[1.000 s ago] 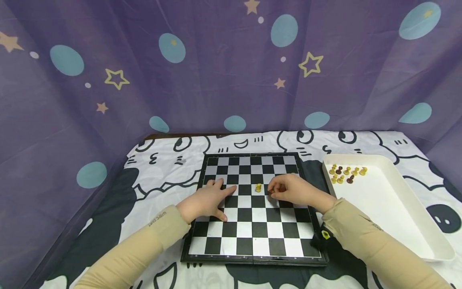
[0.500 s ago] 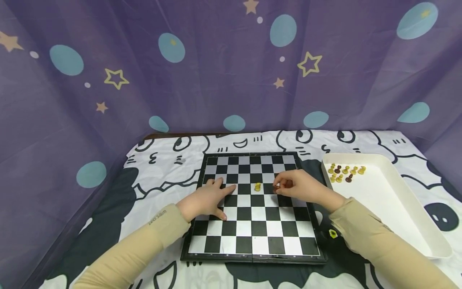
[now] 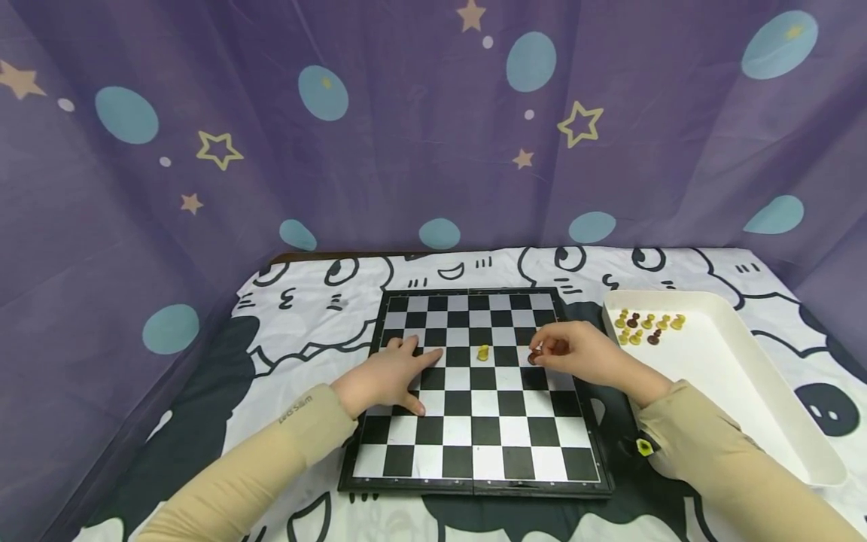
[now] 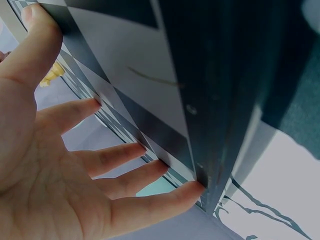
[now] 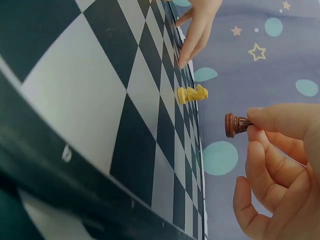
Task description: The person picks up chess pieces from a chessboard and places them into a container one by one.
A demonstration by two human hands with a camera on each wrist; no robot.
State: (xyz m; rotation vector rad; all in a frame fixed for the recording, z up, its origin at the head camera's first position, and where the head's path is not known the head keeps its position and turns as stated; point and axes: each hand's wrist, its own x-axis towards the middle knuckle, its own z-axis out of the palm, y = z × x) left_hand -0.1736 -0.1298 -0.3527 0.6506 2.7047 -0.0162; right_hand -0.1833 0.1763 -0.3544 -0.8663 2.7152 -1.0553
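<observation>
A yellow chess knight (image 3: 483, 352) stands upright on the chequered chessboard (image 3: 485, 403). My left hand (image 3: 386, 376) rests on the board's left side, its fingers spread and its fingertips touching the surface. Over the right part of the board, my right hand (image 3: 582, 354) pinches a dark brown chess piece (image 5: 237, 125) between thumb and fingertips. Its base shows apart from the board in the right wrist view; its top is hidden by the fingers, so the kind cannot be told.
To the right of the board stands a white tray (image 3: 731, 399). Several yellow chess pieces (image 3: 648, 321) and two brown chess pieces (image 3: 653, 336) are grouped in its far left corner. A patterned cloth (image 3: 325, 320) lies underneath, and a purple curtain (image 3: 406, 173) hangs behind.
My right hand has moved right, away from the yellow knight, with the brown chess piece in its pinch. My left hand and the knight have stayed where they were.
</observation>
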